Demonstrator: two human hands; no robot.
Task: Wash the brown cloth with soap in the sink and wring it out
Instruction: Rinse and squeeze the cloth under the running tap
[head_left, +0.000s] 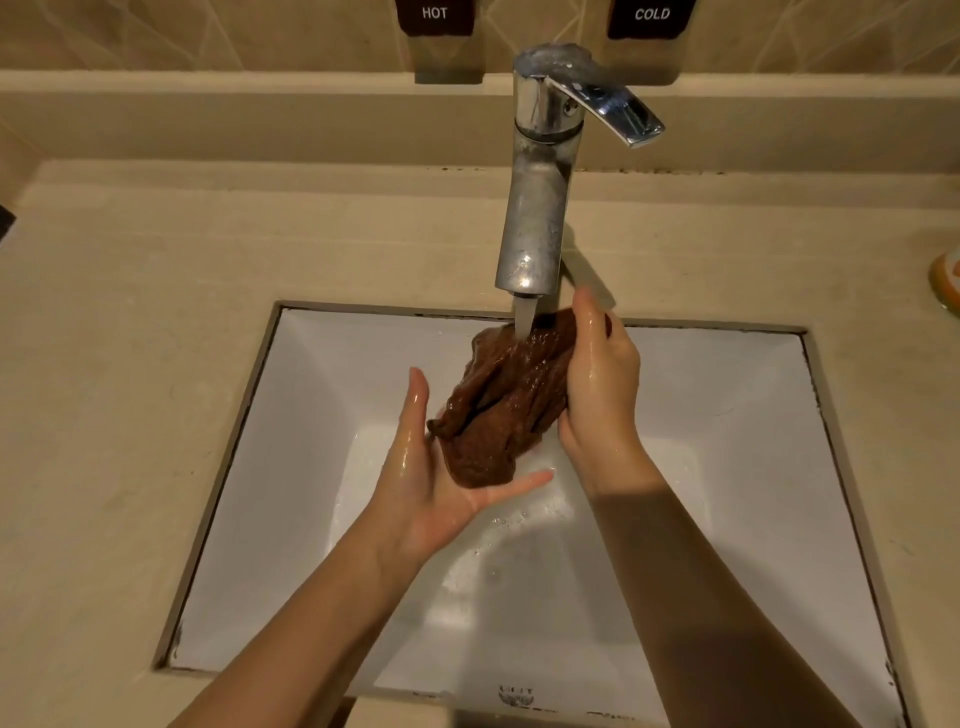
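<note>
A wet, crumpled brown cloth (506, 400) hangs over the white sink (291, 467), directly under water running from the chrome tap (537, 208). My right hand (597, 384) grips the cloth's upper right side, fingers wrapped behind it. My left hand (431, 473) lies flat and open under the cloth's lower end, palm up, wet, with the cloth resting on the palm and fingers.
A beige stone counter (130, 322) surrounds the sink. The tap's lever (613, 109) points right. HOT (434, 14) and COLD (652, 15) labels sit on the wall behind. An orange and white object (948, 280) lies at the counter's right edge.
</note>
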